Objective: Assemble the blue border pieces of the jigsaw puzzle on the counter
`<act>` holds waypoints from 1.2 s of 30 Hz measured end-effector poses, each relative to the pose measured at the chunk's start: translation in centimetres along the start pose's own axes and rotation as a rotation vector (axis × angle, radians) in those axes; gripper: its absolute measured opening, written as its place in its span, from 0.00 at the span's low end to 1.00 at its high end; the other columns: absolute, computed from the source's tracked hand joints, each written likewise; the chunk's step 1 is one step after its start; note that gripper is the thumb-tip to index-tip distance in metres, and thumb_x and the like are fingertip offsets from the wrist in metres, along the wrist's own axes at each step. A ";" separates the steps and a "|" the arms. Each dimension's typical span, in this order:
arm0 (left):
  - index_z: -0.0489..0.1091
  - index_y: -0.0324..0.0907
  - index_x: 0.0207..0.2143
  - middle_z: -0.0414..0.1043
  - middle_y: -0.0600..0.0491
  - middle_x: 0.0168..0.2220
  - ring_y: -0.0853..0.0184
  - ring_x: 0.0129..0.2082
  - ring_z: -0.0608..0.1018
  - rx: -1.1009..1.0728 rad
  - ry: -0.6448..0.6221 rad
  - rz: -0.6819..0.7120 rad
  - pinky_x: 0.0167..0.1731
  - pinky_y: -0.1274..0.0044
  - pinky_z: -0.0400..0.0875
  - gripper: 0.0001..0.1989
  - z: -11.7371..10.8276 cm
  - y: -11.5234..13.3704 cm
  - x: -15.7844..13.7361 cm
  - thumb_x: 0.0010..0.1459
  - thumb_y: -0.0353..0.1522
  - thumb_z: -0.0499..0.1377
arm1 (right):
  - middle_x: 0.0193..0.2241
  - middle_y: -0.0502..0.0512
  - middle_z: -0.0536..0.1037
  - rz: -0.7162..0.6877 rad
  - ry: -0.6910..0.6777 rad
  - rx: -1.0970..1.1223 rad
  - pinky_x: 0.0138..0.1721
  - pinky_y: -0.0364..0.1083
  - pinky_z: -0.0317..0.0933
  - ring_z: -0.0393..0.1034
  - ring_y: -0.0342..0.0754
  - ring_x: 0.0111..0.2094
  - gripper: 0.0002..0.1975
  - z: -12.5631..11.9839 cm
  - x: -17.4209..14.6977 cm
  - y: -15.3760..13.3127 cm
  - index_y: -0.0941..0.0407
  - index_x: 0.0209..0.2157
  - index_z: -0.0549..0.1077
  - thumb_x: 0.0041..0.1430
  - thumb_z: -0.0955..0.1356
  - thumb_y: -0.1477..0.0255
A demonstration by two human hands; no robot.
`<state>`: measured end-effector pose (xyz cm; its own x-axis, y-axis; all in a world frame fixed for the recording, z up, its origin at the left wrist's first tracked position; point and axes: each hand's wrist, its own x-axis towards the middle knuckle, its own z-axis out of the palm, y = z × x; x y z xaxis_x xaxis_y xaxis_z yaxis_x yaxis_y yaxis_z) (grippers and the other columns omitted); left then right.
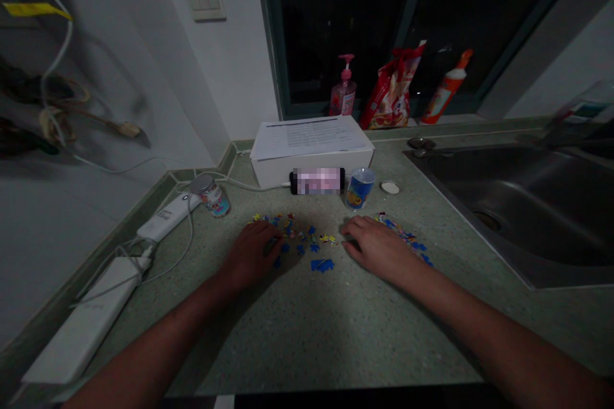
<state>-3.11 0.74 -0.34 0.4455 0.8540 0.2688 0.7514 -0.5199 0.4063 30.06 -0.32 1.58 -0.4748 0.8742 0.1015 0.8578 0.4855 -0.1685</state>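
Observation:
Small jigsaw puzzle pieces (pixel 300 249) in blue, yellow and red lie scattered on the counter between my hands. A few blue pieces sit joined together in a small block (pixel 322 265) nearer to me. My left hand (pixel 254 249) rests over the left side of the scatter, fingers curved and thumb apart, touching or just above pieces. On the other side my right hand (pixel 377 246) lies with thumb and fingers apart, nothing visible between them. More pieces (pixel 407 236) spread in a band beyond and to the right of that hand, partly hidden by it.
Behind the pieces stand a blue canister (pixel 359 188), its round lid (pixel 390 188), a propped phone (pixel 317 181) and a white box (pixel 311 140). A jar (pixel 211 197), power strips (pixel 91 316) and cables are at left. A steel sink (pixel 527 281) borders the right.

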 end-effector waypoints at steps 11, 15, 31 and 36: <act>0.79 0.45 0.44 0.81 0.47 0.44 0.54 0.46 0.81 0.024 -0.021 -0.009 0.53 0.58 0.75 0.09 0.0 0.0 0.0 0.71 0.33 0.58 | 0.44 0.61 0.82 0.004 0.003 -0.007 0.49 0.53 0.70 0.79 0.57 0.47 0.03 0.0 0.0 -0.1 0.56 0.43 0.80 0.69 0.72 0.76; 0.79 0.44 0.44 0.81 0.46 0.44 0.53 0.47 0.81 0.031 -0.009 0.002 0.53 0.58 0.75 0.09 0.0 -0.1 -0.1 0.71 0.33 0.58 | 0.43 0.60 0.82 -0.011 0.023 -0.001 0.49 0.53 0.70 0.79 0.57 0.46 0.03 0.1 0.0 0.0 0.56 0.42 0.80 0.69 0.72 0.76; 0.79 0.45 0.44 0.80 0.48 0.44 0.55 0.46 0.80 0.001 -0.019 -0.015 0.54 0.59 0.75 0.08 0.0 -0.2 0.0 0.71 0.32 0.59 | 0.44 0.61 0.82 -0.007 0.010 -0.017 0.50 0.54 0.71 0.80 0.58 0.47 0.02 0.1 0.1 0.0 0.56 0.43 0.80 0.69 0.73 0.76; 0.79 0.46 0.44 0.81 0.48 0.44 0.55 0.46 0.80 0.006 -0.033 -0.025 0.54 0.58 0.75 0.08 -0.1 -0.1 0.0 0.71 0.32 0.59 | 0.43 0.61 0.82 -0.009 0.007 -0.024 0.50 0.54 0.71 0.80 0.58 0.47 0.02 0.2 0.1 0.0 0.56 0.43 0.80 0.69 0.73 0.75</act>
<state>-3.26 0.83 -0.32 0.4424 0.8668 0.2299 0.7652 -0.4986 0.4073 29.98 -0.26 1.40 -0.4814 0.8697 0.1095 0.8581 0.4930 -0.1436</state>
